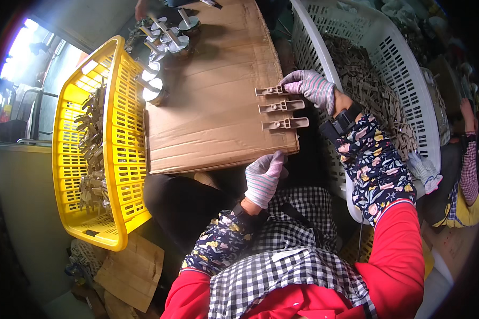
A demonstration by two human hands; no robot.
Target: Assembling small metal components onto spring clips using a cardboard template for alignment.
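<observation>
Three beige-brown plastic pieces, each with a flat tapered end and a raised middle, lie in a row near the right edge of a cardboard sheet (pixel 213 106). My right hand (pixel 315 87), in a striped knit glove, pinches the right end of the farthest piece (pixel 270 91). Just nearer lies the middle piece (pixel 281 107), and the nearest piece (pixel 285 124) is closest to me; neither is held. My left hand (pixel 264 179), gloved alike, is closed at the sheet's near edge. Whatever its fingers may hold is hidden.
On my left stands a yellow basket (pixel 130 170) of metallic-looking parts. A white basket (pixel 331 61) on the right holds many similar brown pieces. Several round pieces with upright stems, including one white-topped piece (pixel 153 90), stand at the sheet's far left. Another person's arm (pixel 468 154) shows far right.
</observation>
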